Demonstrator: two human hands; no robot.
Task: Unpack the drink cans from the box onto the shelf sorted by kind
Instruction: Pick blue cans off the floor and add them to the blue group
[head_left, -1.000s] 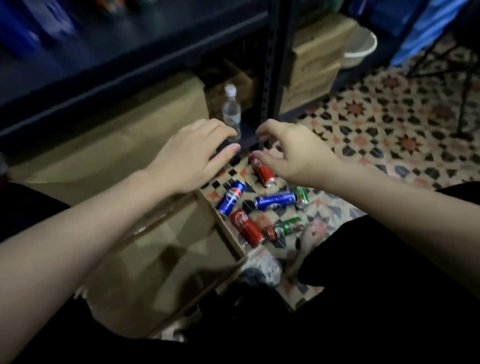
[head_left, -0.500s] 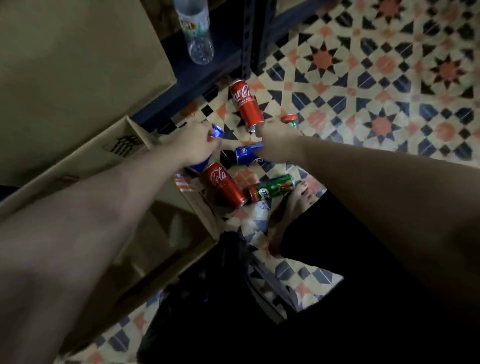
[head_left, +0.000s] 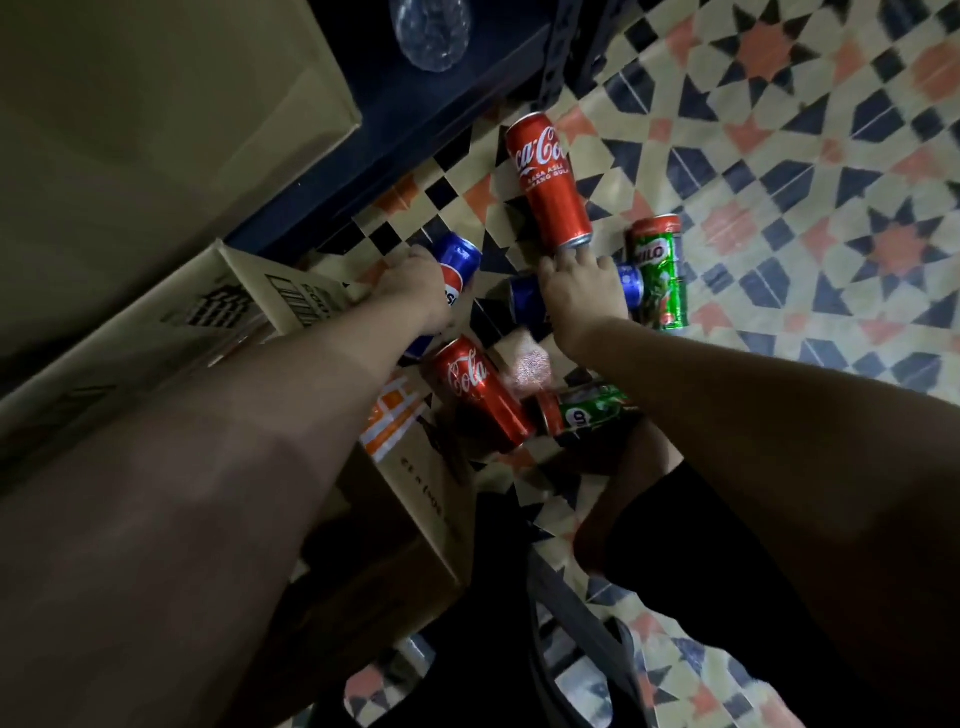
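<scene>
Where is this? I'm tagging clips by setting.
Probably a storeroom or a home storage corner. Cardboard boxes sit on a dark metal shelf, and drink cans lie loose on a patterned tile floor.

Six cans lie on their sides on the tiles beside the open box (head_left: 322, 306): two red Cola cans (head_left: 549, 182) (head_left: 480, 392), two blue Pepsi cans (head_left: 457, 265) (head_left: 527, 299), two green Milo cans (head_left: 660, 273) (head_left: 587, 410). The dark shelf (head_left: 415, 104) edge runs just behind them.

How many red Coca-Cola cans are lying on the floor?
2: one red Coca-Cola can by the dark shelf's foot, another beside the cardboard box. Others may be hidden.
</scene>
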